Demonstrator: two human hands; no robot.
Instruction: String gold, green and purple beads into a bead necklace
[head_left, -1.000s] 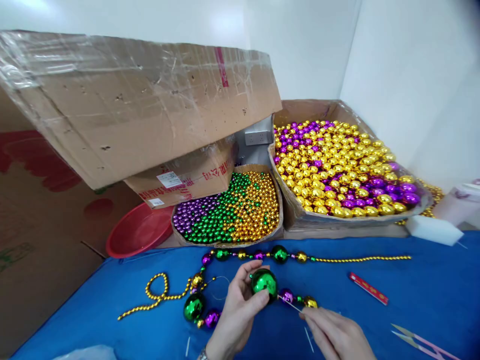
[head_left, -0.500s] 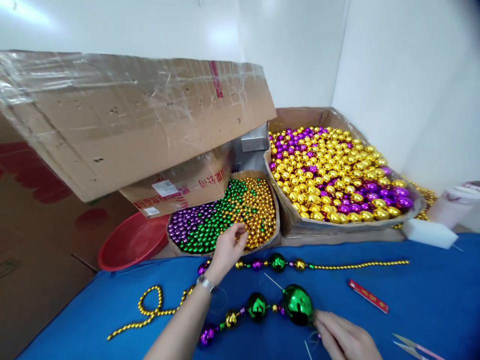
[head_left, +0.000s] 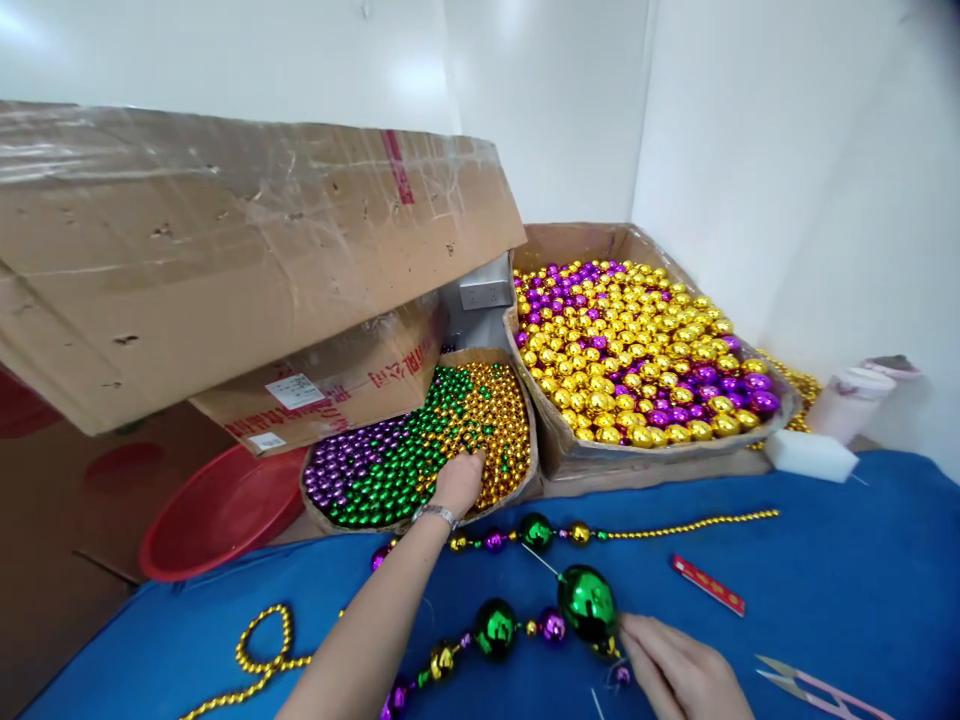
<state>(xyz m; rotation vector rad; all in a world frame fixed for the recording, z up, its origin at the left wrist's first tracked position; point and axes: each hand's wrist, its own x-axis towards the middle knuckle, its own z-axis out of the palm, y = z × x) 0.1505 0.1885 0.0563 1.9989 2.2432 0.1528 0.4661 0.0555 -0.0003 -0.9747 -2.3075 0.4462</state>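
Observation:
My left hand (head_left: 459,482), with a metal bracelet watch at the wrist, reaches into a carton of small beads (head_left: 360,480) in purple, green and gold. Its fingers curl down among the gold beads; the fingertips are hidden. My right hand (head_left: 679,665) pinches the lower right side of a large shiny green bead (head_left: 587,602). A thin pale needle-like rod (head_left: 540,561) sticks out of that bead's upper left. Beside it on the blue cloth lies a strand of mixed beads, with a green ball (head_left: 496,628) and a gold ball (head_left: 442,660) among them.
Another bead strand (head_left: 690,525) lies behind. A large carton (head_left: 577,462) holds bigger gold and purple beads. Thread snips (head_left: 810,688), a red packet (head_left: 709,585), a white block (head_left: 811,456) and a red basin (head_left: 217,515) sit around. A cardboard flap (head_left: 262,250) overhangs the left.
My left hand has gone down into the gold beads, its fingers now curled among them. My right hand keeps its hold on the green bead. The view has shifted slightly to the right.

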